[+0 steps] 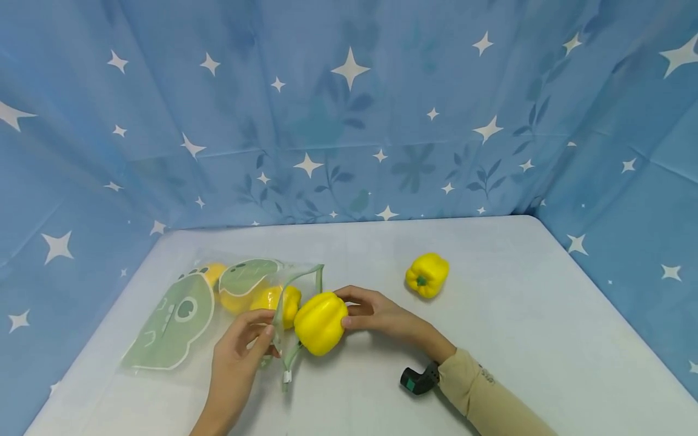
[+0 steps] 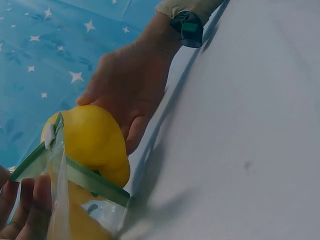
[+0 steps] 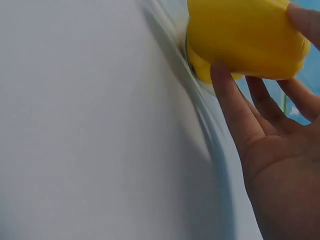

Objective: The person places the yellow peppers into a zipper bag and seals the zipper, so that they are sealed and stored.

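Note:
My right hand (image 1: 388, 316) grips a yellow bell pepper (image 1: 320, 324) between thumb and fingers, at the mouth of a clear zip bag (image 1: 169, 327) with green cartoon prints. In the left wrist view this bell pepper (image 2: 95, 137) is against the bag's green zip edge (image 2: 95, 180); the right wrist view has the thumb and fingertips on the pepper (image 3: 245, 37). My left hand (image 1: 235, 360) pinches the near side of the bag's mouth, which gapes. Inside the bag lie more yellow peppers (image 1: 291, 306), partly hidden by the prints.
Another yellow bell pepper (image 1: 428, 275) stands on the white table (image 1: 518, 327), behind and right of my right hand. A black wrist device (image 1: 420, 379) sits at my right sleeve. Blue star-patterned curtains (image 1: 349, 121) enclose the table's back and sides.

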Motion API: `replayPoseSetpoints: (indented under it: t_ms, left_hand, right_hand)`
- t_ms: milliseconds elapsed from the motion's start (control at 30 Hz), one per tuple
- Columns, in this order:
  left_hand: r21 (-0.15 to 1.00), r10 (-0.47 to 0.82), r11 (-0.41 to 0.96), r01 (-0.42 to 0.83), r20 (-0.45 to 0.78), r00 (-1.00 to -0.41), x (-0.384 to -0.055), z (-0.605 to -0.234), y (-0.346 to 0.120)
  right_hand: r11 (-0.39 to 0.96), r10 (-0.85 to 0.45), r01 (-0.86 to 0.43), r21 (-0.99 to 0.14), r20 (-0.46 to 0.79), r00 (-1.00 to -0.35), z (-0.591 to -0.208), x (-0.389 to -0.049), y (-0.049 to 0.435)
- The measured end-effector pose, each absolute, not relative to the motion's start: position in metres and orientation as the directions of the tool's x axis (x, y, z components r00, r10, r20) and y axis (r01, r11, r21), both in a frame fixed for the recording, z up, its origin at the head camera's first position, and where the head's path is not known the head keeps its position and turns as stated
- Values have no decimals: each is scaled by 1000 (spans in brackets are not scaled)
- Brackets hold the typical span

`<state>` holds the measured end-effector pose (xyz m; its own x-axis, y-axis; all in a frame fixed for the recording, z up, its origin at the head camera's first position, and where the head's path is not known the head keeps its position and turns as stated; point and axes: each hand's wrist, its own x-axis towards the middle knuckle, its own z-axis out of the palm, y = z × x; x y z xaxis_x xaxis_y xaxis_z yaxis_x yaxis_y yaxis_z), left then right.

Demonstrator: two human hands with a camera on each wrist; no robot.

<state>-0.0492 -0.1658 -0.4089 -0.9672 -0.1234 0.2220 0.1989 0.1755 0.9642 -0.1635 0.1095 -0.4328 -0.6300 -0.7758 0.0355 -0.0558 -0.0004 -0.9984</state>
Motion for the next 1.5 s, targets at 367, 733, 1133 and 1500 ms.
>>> replayPoseSetpoints:
  t_ms: [367,733,1133,1500]
  left_hand:
    - [963,-109,185,196,218,-970,-48,-408,-162]
    - [960,-119,196,201,227,-967,-45,-407,-159]
    - [958,-113,173,228,250,-962,-44,-404,-158]
    - [962,-110,166,217,237,-965,-43,-403,-157]
  right_hand:
    - [72,-755,-119,-990,25,-656,-426,-152,94]
    - [11,-714,-159,-987,104,-692,-429,-143,83]
    - [-4,-730,-114,-993,81,-679,-428,-135,75]
    - [203,-712,-291,-935,63,-699,-430,-133,73]
